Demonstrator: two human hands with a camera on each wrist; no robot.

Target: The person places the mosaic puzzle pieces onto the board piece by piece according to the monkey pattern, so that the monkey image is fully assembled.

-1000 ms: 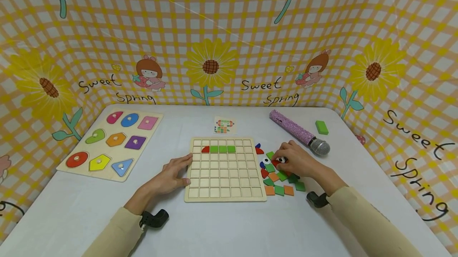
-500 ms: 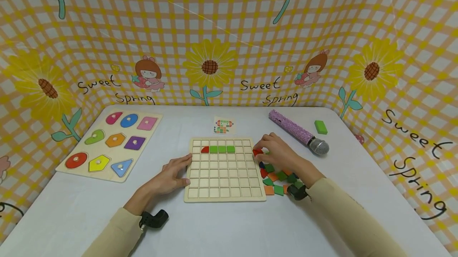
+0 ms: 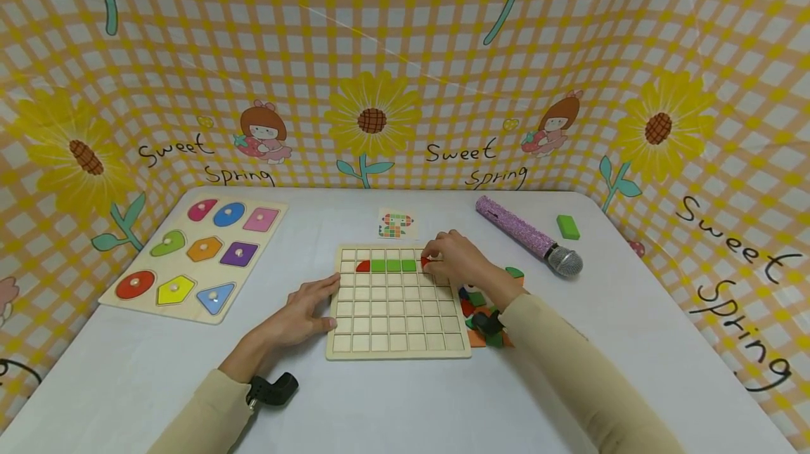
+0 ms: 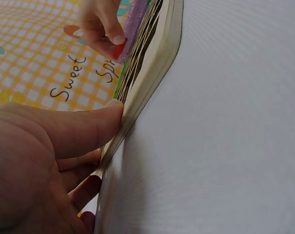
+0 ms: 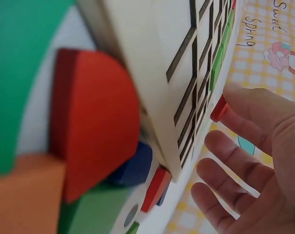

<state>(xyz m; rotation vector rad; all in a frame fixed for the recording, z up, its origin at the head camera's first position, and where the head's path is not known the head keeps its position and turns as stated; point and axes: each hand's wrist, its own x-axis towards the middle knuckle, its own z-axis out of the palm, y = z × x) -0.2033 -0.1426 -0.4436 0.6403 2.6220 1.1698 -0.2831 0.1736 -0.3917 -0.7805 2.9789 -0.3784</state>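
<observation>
My right hand (image 3: 457, 257) pinches a red tile (image 5: 219, 108) with one curved side between thumb and index finger, over the right part of the second row of the wooden grid board (image 3: 380, 313). In that row lie a red curved tile (image 3: 363, 266) and several green square tiles (image 3: 394, 266). The held tile is just right of the green ones, partly hidden by the fingers. My left hand (image 3: 304, 312) rests against the board's left edge; in the left wrist view its thumb (image 4: 96, 127) touches the rim, with its other fingers beside it.
Loose coloured tiles (image 3: 467, 308) lie right of the board, partly under my right forearm. Behind the board is a small pattern card (image 3: 397, 223). A shape puzzle (image 3: 221, 278) sits at left; a glittery microphone (image 3: 519, 229) and a green block (image 3: 568, 227) are at right.
My right hand has moved left from the loose tile pile to above the board, carrying the red tile. My left hand has stayed at the board's left edge.
</observation>
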